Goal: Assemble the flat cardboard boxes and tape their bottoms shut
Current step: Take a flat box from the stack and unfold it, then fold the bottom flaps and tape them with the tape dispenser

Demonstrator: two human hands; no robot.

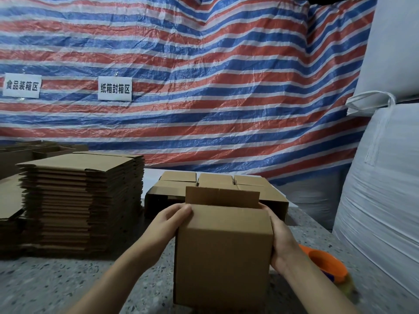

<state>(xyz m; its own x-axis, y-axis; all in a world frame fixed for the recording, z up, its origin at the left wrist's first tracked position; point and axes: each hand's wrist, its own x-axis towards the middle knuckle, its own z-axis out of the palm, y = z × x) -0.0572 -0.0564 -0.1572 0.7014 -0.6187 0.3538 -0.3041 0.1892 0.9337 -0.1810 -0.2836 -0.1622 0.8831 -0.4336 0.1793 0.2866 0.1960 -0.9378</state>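
Note:
A small brown cardboard box [223,254] stands upright on the speckled stone table [68,282] right in front of me, its far flap sticking up. My left hand [169,223] grips its upper left edge, the thumb lying on the near top flap. My right hand [282,241] clasps the box's right side, fingers hidden behind it. An orange tape dispenser [326,265] lies on the table just right of my right wrist. A tall stack of flat cardboard boxes [84,205] rises at the left.
Several assembled boxes [215,184] sit in rows behind the held box. Big white woven sacks [381,200] fill the right side. A red, white and blue striped tarp [204,87] with two paper signs hangs behind the table. More flat cardboard [9,200] lies at far left.

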